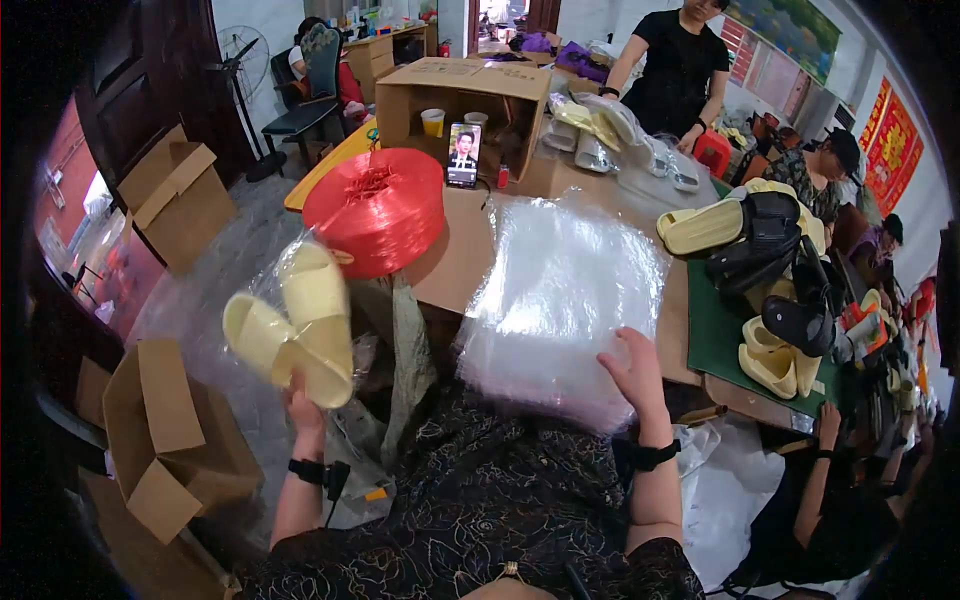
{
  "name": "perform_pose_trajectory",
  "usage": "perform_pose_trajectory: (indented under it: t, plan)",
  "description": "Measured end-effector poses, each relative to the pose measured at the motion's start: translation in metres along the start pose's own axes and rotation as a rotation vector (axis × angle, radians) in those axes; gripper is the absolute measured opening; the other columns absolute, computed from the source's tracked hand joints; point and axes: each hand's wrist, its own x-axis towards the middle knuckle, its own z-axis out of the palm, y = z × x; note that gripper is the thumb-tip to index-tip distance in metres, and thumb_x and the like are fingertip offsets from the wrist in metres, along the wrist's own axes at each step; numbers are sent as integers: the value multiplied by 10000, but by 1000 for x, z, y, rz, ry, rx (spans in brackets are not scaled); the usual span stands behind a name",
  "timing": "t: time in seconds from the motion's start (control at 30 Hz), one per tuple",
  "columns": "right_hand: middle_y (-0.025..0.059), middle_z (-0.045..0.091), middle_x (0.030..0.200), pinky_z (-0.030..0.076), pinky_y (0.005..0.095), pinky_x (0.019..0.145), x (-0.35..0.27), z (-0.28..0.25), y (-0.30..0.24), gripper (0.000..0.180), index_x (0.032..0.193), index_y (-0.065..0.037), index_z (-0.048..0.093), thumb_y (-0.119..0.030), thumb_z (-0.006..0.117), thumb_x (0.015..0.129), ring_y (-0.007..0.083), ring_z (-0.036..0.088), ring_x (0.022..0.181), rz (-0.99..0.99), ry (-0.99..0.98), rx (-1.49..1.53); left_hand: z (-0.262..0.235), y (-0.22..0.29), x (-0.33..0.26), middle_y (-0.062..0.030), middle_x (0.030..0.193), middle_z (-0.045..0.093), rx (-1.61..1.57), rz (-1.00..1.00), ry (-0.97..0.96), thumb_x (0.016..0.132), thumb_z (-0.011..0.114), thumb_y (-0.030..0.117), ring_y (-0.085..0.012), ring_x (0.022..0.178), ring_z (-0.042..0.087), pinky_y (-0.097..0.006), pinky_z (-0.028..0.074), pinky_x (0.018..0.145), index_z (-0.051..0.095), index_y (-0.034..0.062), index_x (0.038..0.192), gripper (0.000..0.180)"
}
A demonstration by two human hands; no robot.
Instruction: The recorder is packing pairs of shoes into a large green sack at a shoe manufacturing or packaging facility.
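Note:
My left hand grips a pair of pale yellow slippers by the lower end, off to the left of the table and above the floor. Clear plastic film shows around the slippers. On the table in front of me lies a stack of clear plastic bags. My right hand is over the stack's right edge, fingers spread, holding nothing; whether it touches the bags I cannot tell. Beyond the slippers stands a big roll of red plastic twine at the table's left edge.
An open cardboard box is on the floor at left. A phone leans by a carton on the table. Slippers pile on a green mat at right. Co-workers stand or sit at the far side and right.

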Motion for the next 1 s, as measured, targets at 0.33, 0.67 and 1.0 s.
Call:
perform_pose_trajectory:
  t: [0.33, 0.67, 1.0]
  plan:
    - [243, 547, 1295, 402, 456, 1037, -10, 6, -2, 536, 1166, 10, 588, -279, 783, 759, 409, 491, 1220, 49, -66, -81, -8, -156, -28, -236, 1060, 676, 964, -139, -358, 887, 642, 288, -374, 1021, 644, -417, 494, 838, 620, -7, 1146, 393]
    - [239, 542, 1303, 398, 461, 1042, -10, 12, -7, 538, 1183, 4, 579, -286, 775, 775, 408, 485, 1227, 39, -65, -65, -45, -282, 48, -189, 909, 699, 889, -382, -337, 852, 630, 256, -331, 839, 670, -422, 520, 695, 705, 17, 957, 271]
    - [241, 534, 1310, 388, 467, 1049, -16, 12, -1, 534, 1188, 3, 572, -285, 769, 783, 411, 478, 1230, 32, -22, -100, 31, -189, 80, -148, 878, 612, 682, -788, -196, 923, 495, 640, -298, 790, 604, -448, 452, 692, 585, -39, 1179, 732]
